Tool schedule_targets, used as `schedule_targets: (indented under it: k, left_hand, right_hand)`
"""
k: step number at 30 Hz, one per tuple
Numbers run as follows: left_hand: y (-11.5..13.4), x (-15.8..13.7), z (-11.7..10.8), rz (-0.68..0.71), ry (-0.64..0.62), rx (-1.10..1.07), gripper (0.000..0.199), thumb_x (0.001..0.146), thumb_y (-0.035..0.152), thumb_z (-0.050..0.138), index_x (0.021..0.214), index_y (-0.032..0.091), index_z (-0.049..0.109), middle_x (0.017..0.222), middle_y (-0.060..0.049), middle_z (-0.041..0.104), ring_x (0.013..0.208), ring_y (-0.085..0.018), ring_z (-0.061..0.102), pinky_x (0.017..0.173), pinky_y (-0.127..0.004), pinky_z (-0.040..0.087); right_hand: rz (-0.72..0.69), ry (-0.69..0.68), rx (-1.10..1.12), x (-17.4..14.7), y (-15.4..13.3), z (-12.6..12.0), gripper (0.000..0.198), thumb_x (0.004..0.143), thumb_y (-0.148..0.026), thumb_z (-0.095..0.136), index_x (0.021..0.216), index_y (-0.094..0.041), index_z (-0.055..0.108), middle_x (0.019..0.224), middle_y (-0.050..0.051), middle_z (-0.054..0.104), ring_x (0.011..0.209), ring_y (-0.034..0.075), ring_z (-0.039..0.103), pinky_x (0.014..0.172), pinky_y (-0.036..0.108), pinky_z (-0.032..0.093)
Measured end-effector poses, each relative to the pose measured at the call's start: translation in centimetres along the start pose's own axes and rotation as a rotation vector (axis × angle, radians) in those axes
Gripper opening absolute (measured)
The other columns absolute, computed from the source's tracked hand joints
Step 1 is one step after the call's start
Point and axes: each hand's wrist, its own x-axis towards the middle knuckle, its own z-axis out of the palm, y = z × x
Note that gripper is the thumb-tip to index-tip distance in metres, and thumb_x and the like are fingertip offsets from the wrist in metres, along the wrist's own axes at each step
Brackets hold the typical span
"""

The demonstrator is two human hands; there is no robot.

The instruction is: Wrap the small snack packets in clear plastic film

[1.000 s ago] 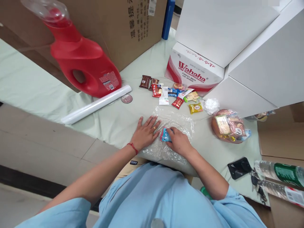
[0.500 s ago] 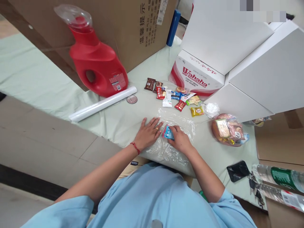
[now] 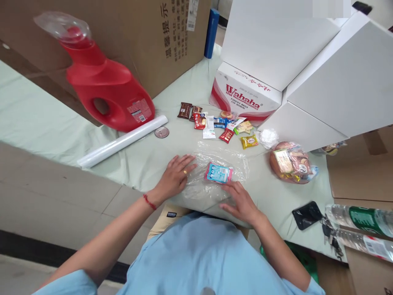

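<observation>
My left hand (image 3: 176, 177) and right hand (image 3: 241, 201), loosely spread, grip nothing; the flat blue-and-pink packet (image 3: 218, 173) on clear, crinkled plastic film (image 3: 201, 189) looks light, slippery, best pinched by its edges.

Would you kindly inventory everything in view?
Cloth: one, pale green, underneath
Film: one, clear, centre
Packet: one, blue-pink, on film
Snacks: several, multicoloured, behind film
Roll: one, white, left
Disc: one, silvery, by roll
Jug: one, red, left
Carton: one, brown, back left
Bar: one, blue, beside carton
Wahaha box: one, white-red, back
Boxes: several, white, back right
Wad: one, whitish, by snacks
Bundle: one, multicoloured, right
Flat object: one, black, right
Keys: several, dark, right
Bottles: two, clear, far right
Cardboard: some, brown, far right
Shirt: one, blue, bottom
Left hand: one, bare, at film
Right hand: one, bare, by packet
</observation>
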Motion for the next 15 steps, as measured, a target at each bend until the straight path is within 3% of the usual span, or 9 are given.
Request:
schedule_targets:
  k: [3,7,10,13,15]
  left_hand:
    - [-1.0,-1.0,-0.7,0.089,-0.177,-0.063,0.065,0.078,0.005,0.044,0.133,0.03,0.069,0.15,-0.003,0.065,0.151,-0.022,0.048,0.132,-0.056,0.019]
    - [-2.1,-1.1,-1.2,0.08,-0.284,-0.137,0.07,0.074,0.012,0.051,0.14,0.029,0.064,0.156,-0.004,0.06,0.149,-0.024,0.051,0.131,-0.053,0.024]
    - [-2.1,-0.4,-1.4,0.077,-0.282,-0.155,0.056,0.084,0.028,0.059,0.139,0.03,0.066,0.157,-0.006,0.058,0.15,-0.028,0.048,0.13,-0.056,0.024]
    - [-1.6,0.7,-1.1,0.046,-0.215,-0.217,0.028,0.095,0.041,0.056,0.107,0.028,0.078,0.141,-0.006,0.071,0.147,-0.028,0.052,0.127,-0.055,0.033]
    - [-1.3,1.6,-0.7,-0.013,-0.135,-0.293,0.032,0.1,0.043,0.05,0.093,0.027,0.077,0.127,-0.007,0.077,0.142,-0.026,0.055,0.122,-0.05,0.042]
  right_hand:
    - [0.026,-0.024,-0.036,-2.9,0.7,1.7,0.057,0.096,-0.047,0.071,0.147,-0.026,0.057,0.143,0.015,0.062,0.127,0.033,0.057,0.107,0.056,0.052]
    - [0.125,0.104,0.013,-3.6,1.4,3.1,0.035,0.105,-0.028,0.049,0.136,-0.023,0.066,0.128,0.014,0.07,0.117,0.029,0.063,0.105,0.052,0.053]
    - [0.141,0.157,0.154,-2.3,1.6,1.8,0.031,0.106,-0.029,0.045,0.121,-0.024,0.072,0.116,0.011,0.074,0.109,0.025,0.068,0.099,0.045,0.056]
    - [0.173,0.157,0.28,-0.3,2.0,-0.8,0.03,0.104,-0.035,0.048,0.113,-0.024,0.075,0.106,0.009,0.075,0.097,0.022,0.07,0.089,0.036,0.056]
    - [0.223,0.151,0.312,1.2,3.0,-2.2,0.03,0.101,-0.039,0.052,0.11,-0.023,0.076,0.098,0.007,0.075,0.087,0.02,0.069,0.083,0.033,0.055]
